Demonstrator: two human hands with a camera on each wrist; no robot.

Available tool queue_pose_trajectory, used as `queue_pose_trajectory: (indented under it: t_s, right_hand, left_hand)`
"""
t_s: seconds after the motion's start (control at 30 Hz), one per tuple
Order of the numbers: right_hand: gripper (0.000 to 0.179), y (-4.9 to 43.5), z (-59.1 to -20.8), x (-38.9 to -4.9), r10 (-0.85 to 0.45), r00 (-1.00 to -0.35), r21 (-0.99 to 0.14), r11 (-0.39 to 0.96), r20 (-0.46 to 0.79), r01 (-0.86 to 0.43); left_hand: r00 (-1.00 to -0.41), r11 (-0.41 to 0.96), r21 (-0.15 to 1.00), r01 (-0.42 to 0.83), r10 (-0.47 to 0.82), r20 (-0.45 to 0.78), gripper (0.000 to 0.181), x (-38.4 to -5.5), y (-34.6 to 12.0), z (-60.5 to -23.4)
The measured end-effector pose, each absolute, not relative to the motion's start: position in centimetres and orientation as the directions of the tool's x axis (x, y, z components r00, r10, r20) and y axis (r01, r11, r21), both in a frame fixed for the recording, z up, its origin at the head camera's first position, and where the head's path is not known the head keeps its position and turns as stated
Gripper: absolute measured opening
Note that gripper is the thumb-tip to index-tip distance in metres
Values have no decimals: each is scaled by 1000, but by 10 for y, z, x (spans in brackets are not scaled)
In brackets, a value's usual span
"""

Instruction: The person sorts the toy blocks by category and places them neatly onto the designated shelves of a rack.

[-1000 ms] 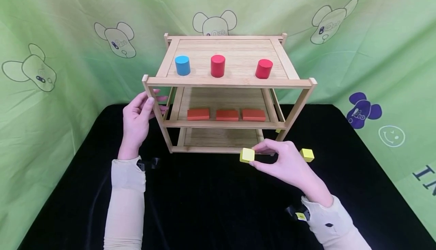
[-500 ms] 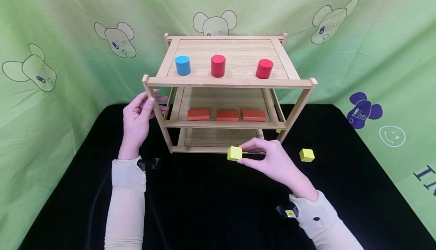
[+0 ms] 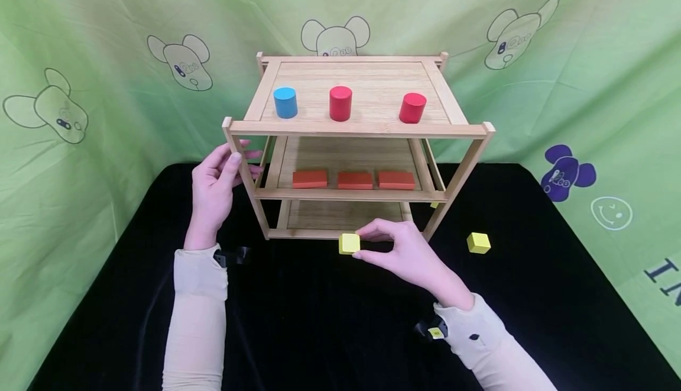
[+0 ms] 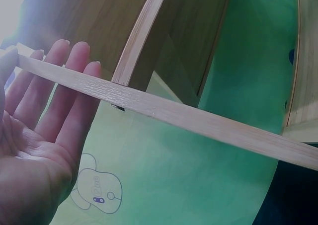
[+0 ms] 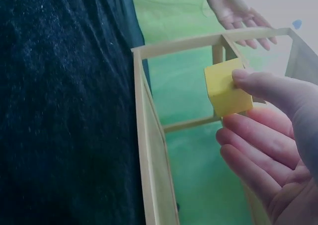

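Observation:
In the head view a three-tier wooden shelf (image 3: 359, 129) stands in the middle. My left hand (image 3: 211, 187) is at its front left post (image 4: 164, 107), with the thumb in front and the fingers passing behind. My right hand (image 3: 407, 252) pinches a yellow cube (image 3: 349, 244) between thumb and fingers, in front of the bottom tier. In the right wrist view, the thumb lies on one face of this yellow cube (image 5: 226, 93), and the other fingers are below it. A second yellow cube (image 3: 479, 243) sits on the black cloth to the right.
The top tier bears a blue cylinder (image 3: 285, 103) and two red cylinders (image 3: 340, 104). Three red blocks (image 3: 354, 180) lie in a row on the middle tier. Something yellow (image 3: 434, 204) peeks out behind the right post. A green curtain (image 3: 106, 113) surrounds the black cloth (image 3: 319, 326).
My right hand has carried the yellow cube leftward along the shelf's front, leaving the second cube fully in view. My left hand has stayed at the post.

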State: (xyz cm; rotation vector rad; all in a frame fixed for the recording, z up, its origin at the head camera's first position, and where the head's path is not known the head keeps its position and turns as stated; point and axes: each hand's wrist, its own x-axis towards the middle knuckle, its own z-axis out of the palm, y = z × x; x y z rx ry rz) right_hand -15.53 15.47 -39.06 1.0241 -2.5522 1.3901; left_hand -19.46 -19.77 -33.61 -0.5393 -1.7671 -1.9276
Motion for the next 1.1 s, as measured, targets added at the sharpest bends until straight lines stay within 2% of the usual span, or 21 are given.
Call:
queue_pose_trajectory:
  t_s: [0.67,0.83,1.1]
  right_hand:
    - [28,125,-399,-163,-555,-761,-731,357,335,-582]
    - [28,119,-402,-165,-528,-777,-732,369,342,-573]
    - [29,106,-407,-165,-487,-810,-776,350,328,-525]
  left_hand:
    - [-816,-90,811,578,-82,573,28,-194,-197,-336]
    - [-816,-65,814,577,-83,572,29,-195,-198,-336]
    - [-831,-103,825,555,-101,547,29,-194,-196,-335]
